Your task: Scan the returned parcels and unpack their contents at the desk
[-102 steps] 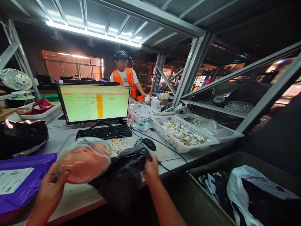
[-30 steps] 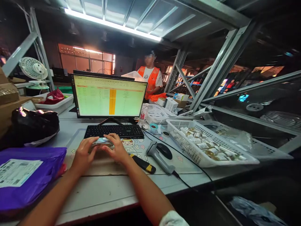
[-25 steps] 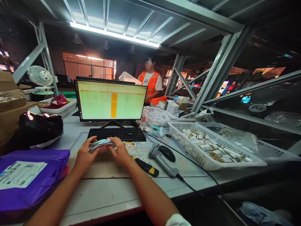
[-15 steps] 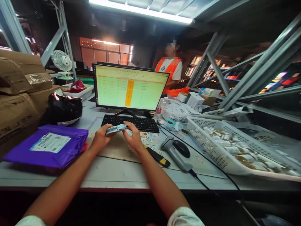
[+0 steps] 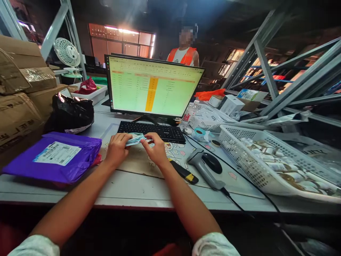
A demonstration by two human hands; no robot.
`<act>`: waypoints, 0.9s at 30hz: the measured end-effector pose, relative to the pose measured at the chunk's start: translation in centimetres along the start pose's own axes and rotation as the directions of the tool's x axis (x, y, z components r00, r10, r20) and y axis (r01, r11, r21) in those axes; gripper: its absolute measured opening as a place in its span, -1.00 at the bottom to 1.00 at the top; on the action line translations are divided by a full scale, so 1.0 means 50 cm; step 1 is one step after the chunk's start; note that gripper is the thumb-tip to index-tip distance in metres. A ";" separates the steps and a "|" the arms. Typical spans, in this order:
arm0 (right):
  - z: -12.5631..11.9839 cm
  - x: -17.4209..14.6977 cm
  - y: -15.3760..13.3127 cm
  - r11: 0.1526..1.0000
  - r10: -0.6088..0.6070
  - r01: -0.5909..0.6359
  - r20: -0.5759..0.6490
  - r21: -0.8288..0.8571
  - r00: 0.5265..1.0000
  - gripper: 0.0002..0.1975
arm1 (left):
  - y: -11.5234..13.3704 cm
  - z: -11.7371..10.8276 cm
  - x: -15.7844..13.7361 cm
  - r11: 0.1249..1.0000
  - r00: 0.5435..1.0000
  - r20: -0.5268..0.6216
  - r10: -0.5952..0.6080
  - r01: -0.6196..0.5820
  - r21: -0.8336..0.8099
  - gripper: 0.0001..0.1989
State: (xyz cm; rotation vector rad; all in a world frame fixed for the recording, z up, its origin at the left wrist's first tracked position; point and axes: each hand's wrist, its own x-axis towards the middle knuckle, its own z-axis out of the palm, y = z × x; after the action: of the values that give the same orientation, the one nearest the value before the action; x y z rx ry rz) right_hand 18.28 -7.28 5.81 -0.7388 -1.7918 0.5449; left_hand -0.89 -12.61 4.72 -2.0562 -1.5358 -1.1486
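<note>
Between my two hands is a thin stack of pale blue-white paper slips (image 5: 135, 139), held just in front of the black keyboard (image 5: 165, 133). My left hand (image 5: 117, 147) is closed on the stack's left end. The fingers and thumb of my right hand (image 5: 155, 147) pinch its right end. Below both hands lies a desk mat with cartoon prints (image 5: 133, 165). Right of my right forearm are a black and yellow utility knife (image 5: 183, 171), a grey barcode scanner (image 5: 204, 169) and a black mouse (image 5: 212, 163).
A monitor (image 5: 128, 92) stands behind the keyboard. At left are a purple parcel (image 5: 87, 149), a black plastic bag (image 5: 73, 112) and cardboard boxes (image 5: 18, 117). A white basket (image 5: 239, 160) of rolls is at right. A person in an orange vest (image 5: 189, 55) stands beyond the monitor.
My hands have lowered the stack slightly, and it lies flatter than before. The camera view has tilted down and shifted a little. The person behind the monitor has moved left.
</note>
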 end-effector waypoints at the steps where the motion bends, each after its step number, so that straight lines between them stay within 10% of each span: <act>1: 0.001 0.000 0.001 0.999 0.047 -0.047 0.027 -0.013 0.999 -0.65 | 0.004 -0.001 0.000 1.000 1.000 0.016 -0.006 0.006 0.013 -0.71; 6: -0.007 0.002 0.016 0.935 0.335 -0.300 0.197 -0.189 0.921 -0.63 | 0.010 0.004 -0.007 0.999 0.993 0.121 0.016 -0.022 0.044 -0.58; 11: -0.028 0.010 0.040 0.899 0.415 -0.297 0.409 -0.323 0.813 -0.74 | 0.007 0.019 -0.014 0.998 0.982 0.188 0.036 -0.044 0.039 -0.53; 27: -0.025 -0.010 0.032 0.747 0.438 -0.114 0.356 -0.655 0.826 -0.77 | 0.011 0.017 -0.007 0.999 0.993 0.107 -0.045 0.046 -0.006 -0.69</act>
State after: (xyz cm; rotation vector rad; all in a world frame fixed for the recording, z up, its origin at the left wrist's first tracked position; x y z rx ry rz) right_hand 19.94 -6.50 4.80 -1.4547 -2.3972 0.3567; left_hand -0.06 -12.45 4.04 -2.1305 -1.6374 -1.0789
